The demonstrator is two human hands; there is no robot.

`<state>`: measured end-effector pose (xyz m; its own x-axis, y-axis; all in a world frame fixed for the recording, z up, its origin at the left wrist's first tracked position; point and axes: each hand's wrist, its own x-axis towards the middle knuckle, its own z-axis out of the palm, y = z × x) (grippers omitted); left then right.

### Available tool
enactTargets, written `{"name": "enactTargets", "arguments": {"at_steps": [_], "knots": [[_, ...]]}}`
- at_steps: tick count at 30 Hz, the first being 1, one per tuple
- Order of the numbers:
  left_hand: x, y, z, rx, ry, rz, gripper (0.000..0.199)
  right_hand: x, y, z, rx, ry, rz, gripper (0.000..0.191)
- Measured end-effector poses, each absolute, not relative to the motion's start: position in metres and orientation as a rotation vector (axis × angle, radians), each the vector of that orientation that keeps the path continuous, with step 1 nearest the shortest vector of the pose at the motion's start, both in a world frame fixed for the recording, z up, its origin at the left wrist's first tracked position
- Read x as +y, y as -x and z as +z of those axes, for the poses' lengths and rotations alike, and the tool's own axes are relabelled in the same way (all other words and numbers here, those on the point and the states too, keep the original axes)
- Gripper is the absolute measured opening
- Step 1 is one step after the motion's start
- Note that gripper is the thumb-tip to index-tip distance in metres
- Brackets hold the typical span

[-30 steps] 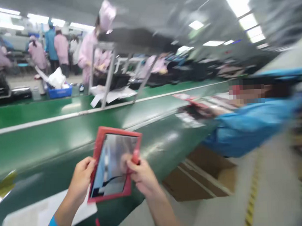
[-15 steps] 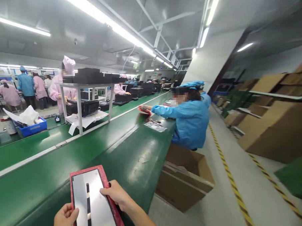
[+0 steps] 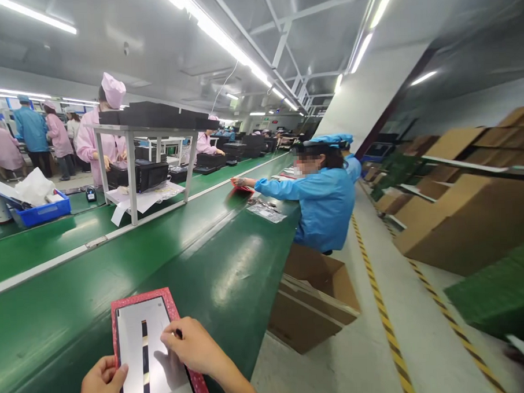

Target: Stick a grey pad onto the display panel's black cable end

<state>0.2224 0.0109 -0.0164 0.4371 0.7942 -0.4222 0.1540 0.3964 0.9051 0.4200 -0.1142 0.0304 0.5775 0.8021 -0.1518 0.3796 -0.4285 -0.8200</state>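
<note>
A flat silver panel [image 3: 129, 335] with a dark strip down its middle lies on red foam [image 3: 173, 307] at the bottom of the view. My left hand [image 3: 103, 384] grips the left edge of the panel and foam, thumb on top. Over the panel's right half is my right hand [image 3: 188, 344], its fingers pinched together above the surface; a small dark thing shows at the fingers, too small to name. A shadow of that hand falls on the panel.
A green bench [image 3: 231, 279] runs forward. Ahead right, a person in blue [image 3: 323, 202] reaches over red material, above an open cardboard box [image 3: 314, 304]. A white rack [image 3: 132, 179] and blue tray [image 3: 43, 212] stand left.
My right hand has left the panel's right edge and now pinches above its surface. My left hand keeps its hold. The camera view has shifted slightly.
</note>
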Motion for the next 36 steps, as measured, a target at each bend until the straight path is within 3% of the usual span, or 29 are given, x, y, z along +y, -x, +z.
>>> {"name": "enactTargets", "arguments": {"at_steps": [15,36], "knots": [[0.003,-0.225,0.004,1.104,-1.056,0.503,0.076,-0.146,-0.449,-0.015,-0.67,2.233,0.594,0.02],[0.002,-0.222,0.001,1.099,-1.067,0.482,0.076,-0.142,-0.444,-0.006,-0.67,2.371,0.584,0.025]]}}
